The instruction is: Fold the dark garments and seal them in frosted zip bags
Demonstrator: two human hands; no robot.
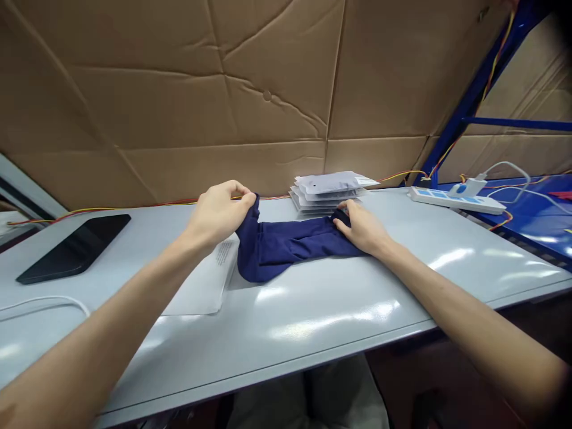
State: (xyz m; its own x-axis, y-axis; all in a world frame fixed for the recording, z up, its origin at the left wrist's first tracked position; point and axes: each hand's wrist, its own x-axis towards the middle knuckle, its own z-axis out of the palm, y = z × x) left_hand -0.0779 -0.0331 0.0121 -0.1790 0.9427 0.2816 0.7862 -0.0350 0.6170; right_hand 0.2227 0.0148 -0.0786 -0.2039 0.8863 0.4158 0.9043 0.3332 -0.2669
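Navy cloth (299, 241) is held at both ends, stretched left to right across the middle of the table (313, 339). Its left end is pinched between thumb and fingers of the left hand (221, 208) and raised off the surface, so that side is bent upward. Its right end is gripped by the right hand (364, 229), a bunched fold being caught between thumb and fingers; that hand is kept low, at table level. The middle span is laid on the table, creased lengthwise.

White sheets (203, 289), printed near the upper right corner, are partly covered by the left forearm; the cloth's left end is seen just beside them. A pile of packets (330, 186) is placed right behind the cloth, near the right hand. A black device (75, 247) is set well to the left, with a white cable (49, 298) in front of it. A power strip (456, 199) is positioned at the far right, a white plug (469, 186) fitted in. The back is closed off by cardboard (268, 101)
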